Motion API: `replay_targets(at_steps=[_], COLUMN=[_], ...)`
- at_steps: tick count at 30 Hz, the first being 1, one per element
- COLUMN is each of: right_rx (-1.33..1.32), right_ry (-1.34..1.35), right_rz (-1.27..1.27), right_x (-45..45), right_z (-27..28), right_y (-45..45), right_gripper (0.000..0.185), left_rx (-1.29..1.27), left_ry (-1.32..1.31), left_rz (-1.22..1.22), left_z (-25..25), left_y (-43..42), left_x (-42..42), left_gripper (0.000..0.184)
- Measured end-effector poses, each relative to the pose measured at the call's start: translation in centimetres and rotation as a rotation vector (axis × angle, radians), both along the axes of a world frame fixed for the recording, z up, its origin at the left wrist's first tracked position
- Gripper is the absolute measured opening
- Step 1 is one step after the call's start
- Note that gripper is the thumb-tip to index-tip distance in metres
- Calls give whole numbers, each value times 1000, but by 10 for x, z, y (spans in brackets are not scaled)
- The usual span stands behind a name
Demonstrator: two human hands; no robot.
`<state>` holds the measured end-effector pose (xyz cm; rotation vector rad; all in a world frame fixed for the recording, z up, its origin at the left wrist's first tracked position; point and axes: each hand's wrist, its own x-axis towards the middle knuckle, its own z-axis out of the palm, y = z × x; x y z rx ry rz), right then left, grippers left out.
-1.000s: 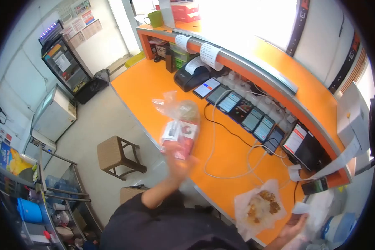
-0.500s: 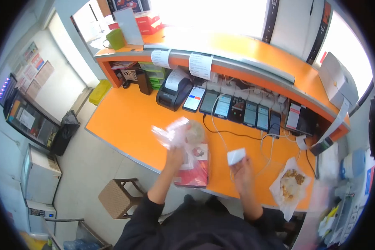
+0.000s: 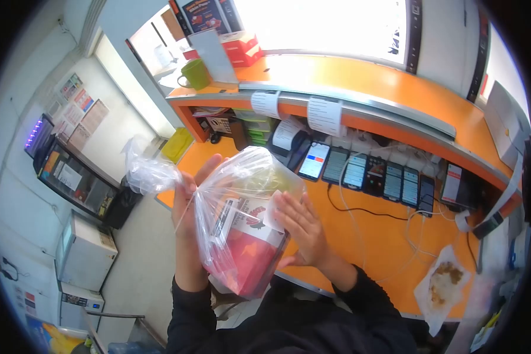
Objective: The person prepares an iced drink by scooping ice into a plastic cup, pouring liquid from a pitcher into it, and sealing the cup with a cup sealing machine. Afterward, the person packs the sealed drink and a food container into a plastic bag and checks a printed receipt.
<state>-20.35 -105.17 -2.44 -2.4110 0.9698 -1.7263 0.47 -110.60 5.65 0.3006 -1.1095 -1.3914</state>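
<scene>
A clear plastic bag is lifted above the counter, its neck gathered and its loose top bunched to the left. My left hand is closed around that neck. Inside are a red and white box and, behind it, something pale green that I cannot make out. My right hand lies flat against the bag's right side, fingers stretched out and thumb apart. Under its fingertips a small white paper slip is pressed on the bag.
Several phones stand in a row along the back of the orange counter, with cables in front. A receipt printer is left of them. Crumbly food lies on white paper at right. A green mug stands on the upper shelf.
My left hand has raised the bag with the box off the counter. My right hand has brought the white slip leftward onto the bag's side. The view has shifted.
</scene>
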Motion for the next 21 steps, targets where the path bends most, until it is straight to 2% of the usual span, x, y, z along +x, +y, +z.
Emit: replay_targets(at_steps=[1, 4, 6, 8, 12, 15, 17, 19, 21], right_rx=[39, 28, -14, 91, 435, 549, 600, 511, 656], right_ry=[57, 308, 281, 210, 178, 268, 18, -193, -489], right_rz=[-22, 26, 241, 358, 196, -134, -303, -599, -623], right_x=[8, 47, 88, 124, 144, 133, 115, 87, 55], right_z=[2, -12, -45, -73, -106, -140, -126, -141, -139], right_y=[-11, -45, -58, -60, -77, -88, -116, -159, -211], right_gripper=[81, 92, 90, 85, 75, 62, 46, 32, 29], left_rx=[2, 34, 7, 22, -81, 59, 139, 171, 149], left_ry=[1, 48, 1, -32, -121, -451, -392, -293, -151], left_rz=[-1, -34, 11, 122, 325, 633, 698, 750, 778], left_z=[-3, -21, -42, -58, -118, -162, -192, -208, -212], left_y=[-8, -46, -85, -117, -196, -247, -281, -305, -325], left_x=[9, 48, 87, 116, 136, 135, 128, 120, 108], left_gripper=[33, 33, 33, 33, 30, 30, 32, 34, 35])
